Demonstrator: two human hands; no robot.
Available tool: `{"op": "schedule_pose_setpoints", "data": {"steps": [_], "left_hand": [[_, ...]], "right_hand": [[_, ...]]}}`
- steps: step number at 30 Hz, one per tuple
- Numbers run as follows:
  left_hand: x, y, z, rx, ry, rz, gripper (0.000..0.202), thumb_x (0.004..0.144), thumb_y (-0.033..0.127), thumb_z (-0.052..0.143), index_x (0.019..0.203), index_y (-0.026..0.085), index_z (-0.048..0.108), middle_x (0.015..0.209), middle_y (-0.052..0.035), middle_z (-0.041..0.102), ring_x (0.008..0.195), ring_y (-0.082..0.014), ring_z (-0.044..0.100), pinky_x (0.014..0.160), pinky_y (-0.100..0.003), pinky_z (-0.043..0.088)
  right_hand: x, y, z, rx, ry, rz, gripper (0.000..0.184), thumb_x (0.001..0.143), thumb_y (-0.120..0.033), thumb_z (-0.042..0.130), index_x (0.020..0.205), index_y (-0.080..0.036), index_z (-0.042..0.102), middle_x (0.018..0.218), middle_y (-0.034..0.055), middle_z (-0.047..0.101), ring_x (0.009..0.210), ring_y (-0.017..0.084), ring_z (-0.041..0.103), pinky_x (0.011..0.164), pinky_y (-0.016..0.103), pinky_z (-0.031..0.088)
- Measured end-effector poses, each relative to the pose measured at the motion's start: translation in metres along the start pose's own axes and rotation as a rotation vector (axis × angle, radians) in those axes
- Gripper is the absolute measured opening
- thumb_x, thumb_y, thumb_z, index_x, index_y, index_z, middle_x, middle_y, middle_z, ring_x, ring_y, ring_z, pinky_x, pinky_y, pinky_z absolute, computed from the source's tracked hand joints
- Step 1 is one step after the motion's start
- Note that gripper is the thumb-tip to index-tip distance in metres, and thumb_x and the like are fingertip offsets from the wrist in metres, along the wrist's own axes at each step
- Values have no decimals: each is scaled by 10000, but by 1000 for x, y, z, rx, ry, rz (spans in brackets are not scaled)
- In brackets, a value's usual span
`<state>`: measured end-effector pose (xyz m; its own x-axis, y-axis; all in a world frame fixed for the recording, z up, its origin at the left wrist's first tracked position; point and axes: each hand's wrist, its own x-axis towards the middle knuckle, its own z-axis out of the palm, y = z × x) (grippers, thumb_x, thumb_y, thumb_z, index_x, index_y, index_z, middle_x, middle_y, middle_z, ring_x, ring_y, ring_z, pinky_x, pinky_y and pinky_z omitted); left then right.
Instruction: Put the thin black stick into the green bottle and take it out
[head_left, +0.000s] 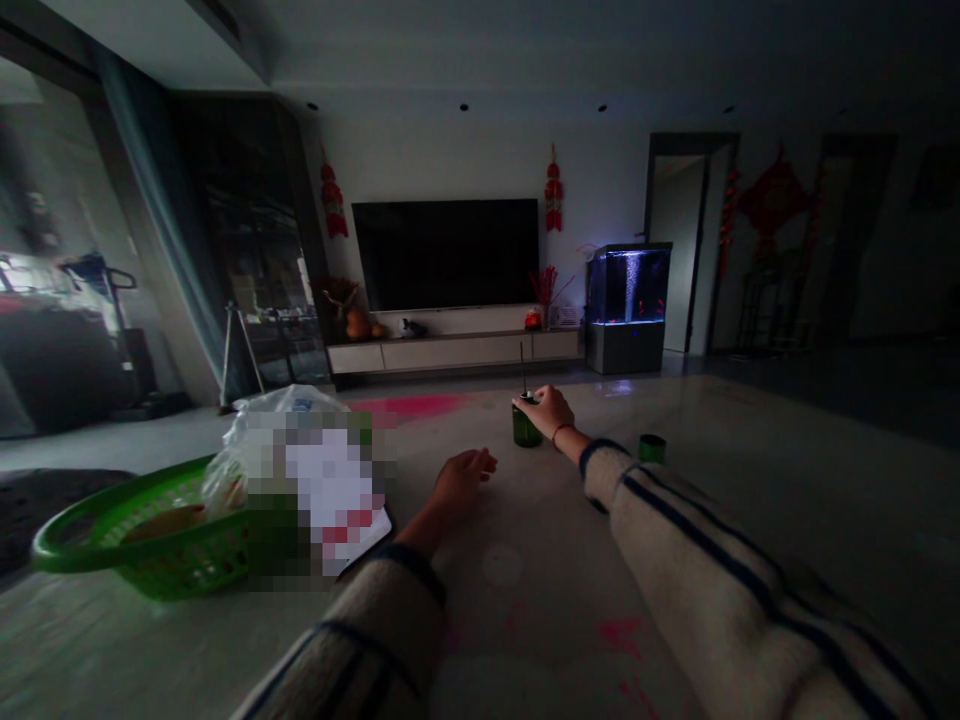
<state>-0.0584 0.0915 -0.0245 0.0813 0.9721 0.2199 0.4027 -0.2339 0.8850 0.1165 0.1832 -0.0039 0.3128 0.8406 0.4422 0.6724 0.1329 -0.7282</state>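
My right hand [553,410] is closed at the neck of a small dark green bottle [527,428] standing upright on the table. A thin dark stick [523,368] rises from the bottle's pale top. My left hand [459,482] is held above the table, to the left of the bottle and nearer to me. Its fingers are loosely bent and a little apart, with nothing visible in them. A short green cylinder [652,449], like a cup or cap, sits right of the bottle, partly behind my right sleeve.
A green plastic basket [82,553] with a clear plastic bag [247,425] stands on the left of the table [510,640]. Beside it a white flat object [367,545] is blurred out. Pink stains mark the tabletop. Farther back are a television [446,255] and a lit aquarium [628,290].
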Motion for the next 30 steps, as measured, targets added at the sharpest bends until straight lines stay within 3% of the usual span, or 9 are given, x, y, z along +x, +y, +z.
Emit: {"op": "schedule_pose_setpoints", "data": {"steps": [7,12,18,21,23,27,30], "left_hand": [[-1,-1,0,14,-6,-24,396,770,439,371,750,130,618,855,-99,655,696,-156,590,639,-276,434],[-2,3,-1,-24,-5,-44,378,766,427,379,734,124,604,856,-108,648,685,-154,584,631,-272,424],[-3,1,-1,-44,-2,-29,358,752,426,406,722,127,600,838,-104,648,670,-150,578,625,-271,421],[-3,0,-2,-24,-1,-28,343,747,419,416,723,133,605,845,-98,651,682,-151,582,619,-266,422],[-4,0,-3,-12,-1,-19,342,744,423,423,726,136,610,851,-96,654,697,-154,586,614,-263,424],[-4,1,-4,-8,-23,0,366,731,455,443,723,135,618,852,-98,659,712,-160,591,611,-262,429],[-3,1,-3,-15,-22,-9,366,723,460,450,720,134,617,845,-101,659,708,-162,592,614,-267,432]], "right_hand": [[12,6,7,-46,-1,-54,458,539,-551,637,803,-177,615,872,85,645,817,192,608,671,260,436],[20,11,12,43,-28,-100,335,583,-475,630,718,-169,651,778,76,672,748,186,622,617,244,426],[27,14,14,202,-184,-143,193,627,-335,618,654,-144,617,691,36,652,679,153,604,593,222,416],[28,13,15,225,-226,-147,157,651,-282,593,714,-138,604,720,27,643,704,139,599,619,215,427],[26,13,15,223,-212,-140,240,636,-292,611,817,-136,591,798,41,641,756,143,598,655,223,437],[19,15,14,81,-153,-143,587,507,-413,704,983,-123,521,1012,126,582,930,206,564,760,281,435],[14,15,12,10,-164,-141,676,485,-488,697,1015,-126,483,1048,148,558,977,228,545,793,308,425]]}}
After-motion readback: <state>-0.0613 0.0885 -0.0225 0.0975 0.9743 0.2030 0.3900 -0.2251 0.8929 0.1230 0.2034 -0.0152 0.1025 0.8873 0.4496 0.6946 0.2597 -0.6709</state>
